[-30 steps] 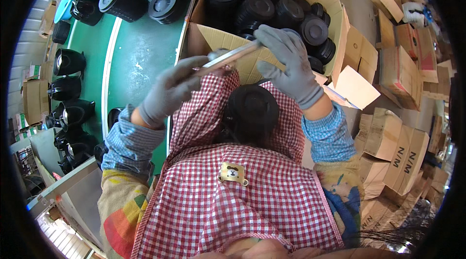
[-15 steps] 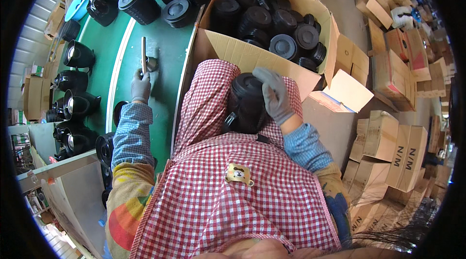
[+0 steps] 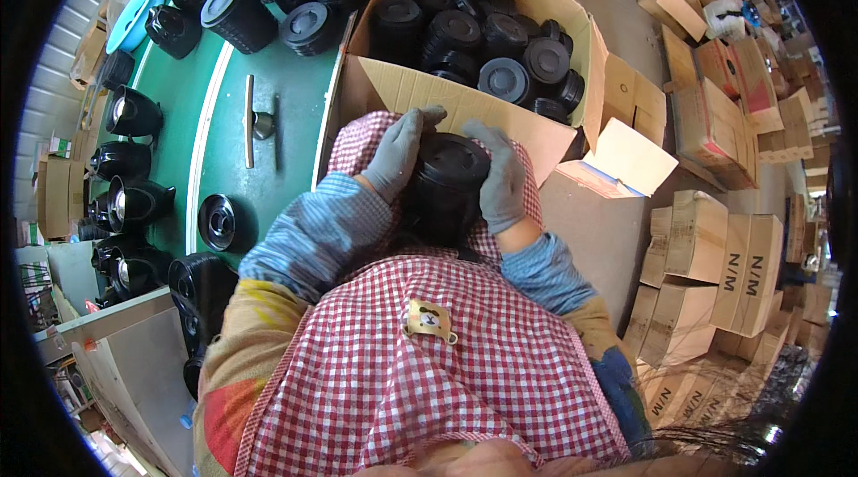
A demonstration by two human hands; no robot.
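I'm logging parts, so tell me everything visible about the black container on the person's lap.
The black container has a dark, round, plastic-looking lid facing up; its body fades into shadow lower down. It rests on red-checked cloth between the thighs, flanked by the gloved left hand and right hand; exact contact is unclear.

A pale ribbed wall (image 3: 80, 48) rises at ten o'clock, behind a white-striped green surface (image 3: 299, 88) with a soft sheen. A grey panel (image 3: 138, 361) stands at eight; grey floor (image 3: 592, 237) shows at three, stacked brown cartons (image 3: 704, 236) beyond.
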